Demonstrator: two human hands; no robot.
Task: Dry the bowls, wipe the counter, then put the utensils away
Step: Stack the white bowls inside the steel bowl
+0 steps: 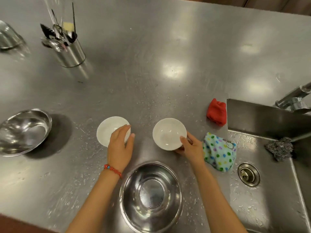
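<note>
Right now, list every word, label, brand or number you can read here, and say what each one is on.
None can be read.
Polka-dot cloth: a small cartoon-like print near its top corner, too blurred to show any lettering.
White bowls, steel bowls, utensil holder, red cloth and faucet: no markings visible.

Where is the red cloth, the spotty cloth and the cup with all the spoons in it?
red cloth [216,111]: head view, middle of its folds.
spotty cloth [218,153]: head view, centre of the dotted fabric.
utensil cup [74,53]: head view, its shiny steel side.
</note>
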